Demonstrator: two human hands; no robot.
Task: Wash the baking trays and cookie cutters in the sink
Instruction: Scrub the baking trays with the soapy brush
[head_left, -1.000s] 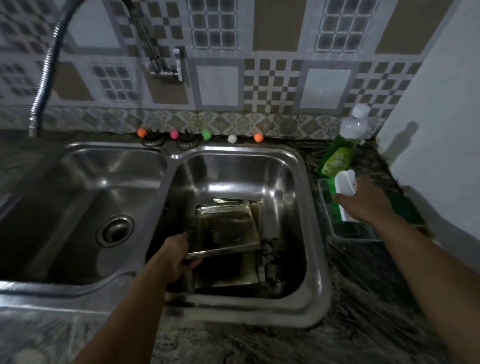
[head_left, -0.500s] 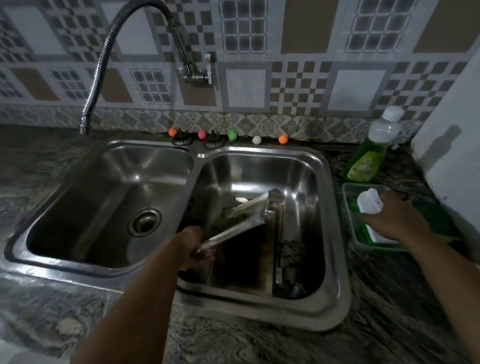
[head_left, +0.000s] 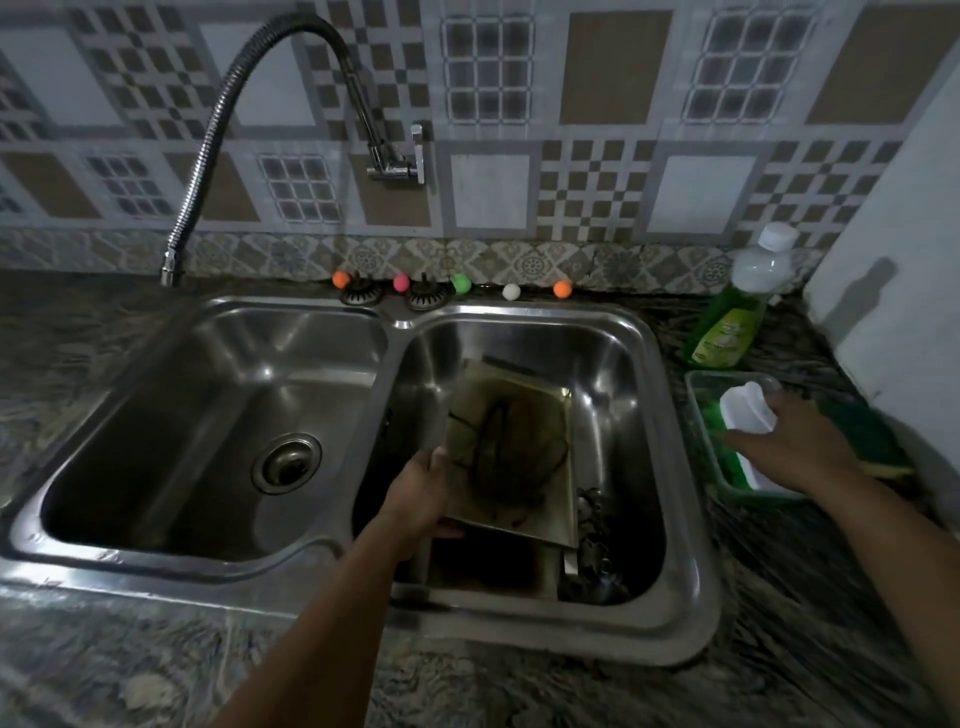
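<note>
Left hand (head_left: 423, 491) has tipped the baking tray (head_left: 511, 452) face-up, gripping its edge; right hand (head_left: 779, 441) clasps the white bottle (head_left: 748, 408), soap next

A home kitchen: double steel sink (head_left: 691, 545), patterned wall tiles (head_left: 613, 67), dish soap bottle (head_left: 737, 312).
</note>
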